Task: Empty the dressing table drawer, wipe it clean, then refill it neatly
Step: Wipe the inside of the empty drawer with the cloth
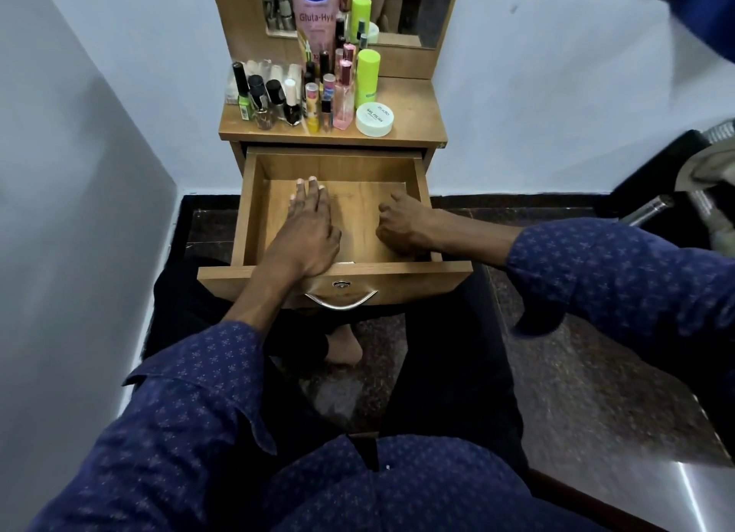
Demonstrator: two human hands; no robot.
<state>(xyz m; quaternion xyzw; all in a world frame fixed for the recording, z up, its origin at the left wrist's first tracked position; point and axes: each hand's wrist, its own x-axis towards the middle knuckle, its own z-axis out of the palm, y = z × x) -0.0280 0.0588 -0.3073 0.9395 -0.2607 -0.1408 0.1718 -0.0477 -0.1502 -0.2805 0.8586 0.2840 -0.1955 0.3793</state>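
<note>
The left hand is lying flat, fingers straight and pointing far; the right hand is seemingly curling its fingers under.

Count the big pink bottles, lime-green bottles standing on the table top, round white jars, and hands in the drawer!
Big pink plastic lotion bottle: 1
Tall lime-green cylinder bottle: 1 (its mirror reflection not counted)
Round white jar: 1
Hands in the open wooden drawer: 2, left hand and right hand
Total: 5
</note>
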